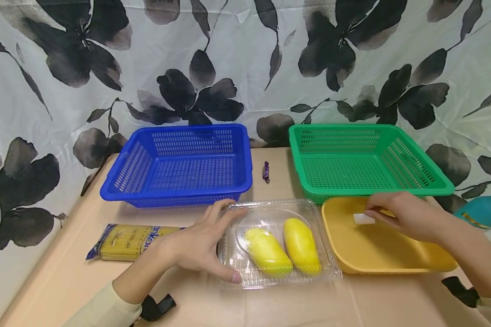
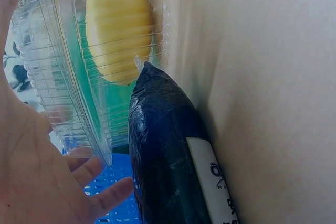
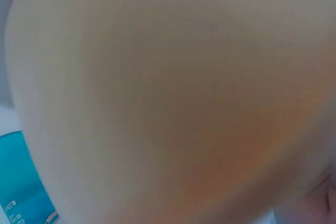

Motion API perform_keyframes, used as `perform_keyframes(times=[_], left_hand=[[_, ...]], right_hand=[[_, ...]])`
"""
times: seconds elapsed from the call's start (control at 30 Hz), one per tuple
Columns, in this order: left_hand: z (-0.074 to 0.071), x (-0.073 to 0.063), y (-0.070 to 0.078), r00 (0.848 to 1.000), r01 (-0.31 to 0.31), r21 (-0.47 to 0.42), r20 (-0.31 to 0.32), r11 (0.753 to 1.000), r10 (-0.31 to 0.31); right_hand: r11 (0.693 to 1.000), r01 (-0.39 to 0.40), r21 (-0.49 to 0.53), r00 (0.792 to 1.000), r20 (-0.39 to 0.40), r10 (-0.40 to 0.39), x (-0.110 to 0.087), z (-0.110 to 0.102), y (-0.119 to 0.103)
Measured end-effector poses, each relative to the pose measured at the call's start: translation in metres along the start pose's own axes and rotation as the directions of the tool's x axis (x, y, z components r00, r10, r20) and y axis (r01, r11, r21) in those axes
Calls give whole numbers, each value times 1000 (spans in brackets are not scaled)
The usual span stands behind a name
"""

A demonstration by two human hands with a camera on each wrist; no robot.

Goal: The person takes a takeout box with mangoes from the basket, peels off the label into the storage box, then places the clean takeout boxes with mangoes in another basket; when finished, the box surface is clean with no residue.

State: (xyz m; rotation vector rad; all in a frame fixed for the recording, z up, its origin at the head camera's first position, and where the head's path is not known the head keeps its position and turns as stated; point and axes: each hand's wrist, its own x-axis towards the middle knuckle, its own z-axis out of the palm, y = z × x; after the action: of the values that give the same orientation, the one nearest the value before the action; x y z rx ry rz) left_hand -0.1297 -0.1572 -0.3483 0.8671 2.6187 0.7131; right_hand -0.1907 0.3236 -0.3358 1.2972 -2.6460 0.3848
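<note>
Closest in, on a pale peach-beige counter [image 1: 303, 311], there's a bit of black strap [image 1: 157, 309] by the cuff of the left cream sleeve [image 1: 102, 311], and another at the right wrist. The left hand [image 1: 202, 247] is spread wide along the left side of a clear, ribbed plastic clamshell container [image 1: 278, 282], thumb at the front corner, fingers at the back one. It's more bracketing the thing than squeezing it, tbh. Inside are two plump, smooth yellow mango-shaped fruits [image 1: 268, 252], lying side by side at a slant.

Left of that, a long plastic packet of yellow pasta [image 1: 124, 243] with blue ends lies flat, its right end tucked out of sight behind the hand. On the other side, just beside the container, sits a shallow mustard-yellow plastic tray [image 1: 345, 256]. The right hand [image 1: 407, 215] is over it, fingertips pinching a small flat white rectangular piece [image 1: 365, 219]; can't tell if the piece touches the tray floor.

Further back it's a blue slotted plastic basket [image 1: 180, 199] on the left and a green slotted plastic basket [image 1: 376, 190] on the right, with a little purple twist-wrapped candy [image 1: 266, 172] between them. A teal bottle [image 1: 483, 211] pokes in at far right. Behind everything hangs white cloth [image 1: 237, 45] with big black flowers.
</note>
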Motion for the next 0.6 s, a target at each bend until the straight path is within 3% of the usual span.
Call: perform_keyframes(times=[0.2,0.33,0.6], left_hand=[[1,-1,0,1000,4,-1,-1,1000,-4],[1,0,0,1000,7,-3,4,1000,-7],[2,1,0,1000,15,-2,8,1000,-15]], right_hand=[[997,-70,-13,987,141,71,-3,9,3],[995,-101,3,977,190,98,-4,11,2],[979,-116,165,968,241,74,-7,16,-2]])
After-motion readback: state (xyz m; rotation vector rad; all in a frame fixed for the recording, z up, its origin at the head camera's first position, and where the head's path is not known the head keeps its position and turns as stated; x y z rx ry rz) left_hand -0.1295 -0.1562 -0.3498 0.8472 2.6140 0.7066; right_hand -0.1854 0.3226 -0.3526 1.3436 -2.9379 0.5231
